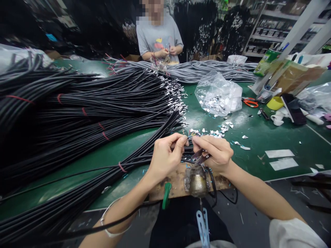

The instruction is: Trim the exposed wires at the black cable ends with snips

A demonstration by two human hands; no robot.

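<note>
My left hand (169,151) is closed in a pinch on thin coloured wires (190,135) at the end of a black cable. Just to its right, my right hand (214,151) pinches at the same wires, fingertips almost meeting the left ones. A dark two-armed metal tool (201,156), maybe snips or tweezers, is tucked in my right palm; its exact kind cannot be made out. Under my hands, a rounded brass-coloured device (198,181) sits on a worn wooden board (178,177). Black cables (144,148) tied in a bundle lie on the left.
Large black cable bundles (103,103) cover the green table's left side; grey cables (201,69) lie behind. A clear bag of scraps (219,94), orange-handled scissors (250,102) and a phone (293,108) are on the right. A green clamp (167,195) grips the board. Opposite, a co-worker (160,36) handles wires.
</note>
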